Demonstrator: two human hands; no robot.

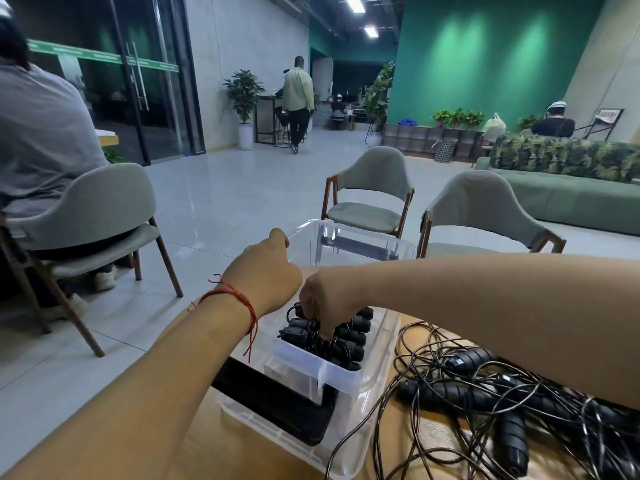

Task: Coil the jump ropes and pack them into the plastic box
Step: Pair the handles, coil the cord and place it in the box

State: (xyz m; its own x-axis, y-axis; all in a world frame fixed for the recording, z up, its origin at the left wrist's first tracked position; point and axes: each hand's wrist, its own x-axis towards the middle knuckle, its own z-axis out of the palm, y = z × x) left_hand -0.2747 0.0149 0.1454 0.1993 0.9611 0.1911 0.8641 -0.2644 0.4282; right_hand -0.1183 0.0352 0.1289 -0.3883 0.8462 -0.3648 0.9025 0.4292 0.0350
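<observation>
Right hand (320,304) grips coiled jump ropes (351,337) in the plastic box (332,371), left hand (265,271) holding the lid (367,237) beyond; released early, coils could spring out.

The right hand (317,306) grips coiled jump ropes (346,341) inside the plastic box (346,377). The left hand (266,271) curls just beside it. Loose ropes (485,393) lie tangled nearby.

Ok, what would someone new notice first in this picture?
Probably the right hand, in the centre, gripping black coiled ropes inside the clear plastic box. Next, the big tangle of loose ropes on the wooden table at lower right, and the left hand, wearing a red string bracelet, just left of the box.
</observation>
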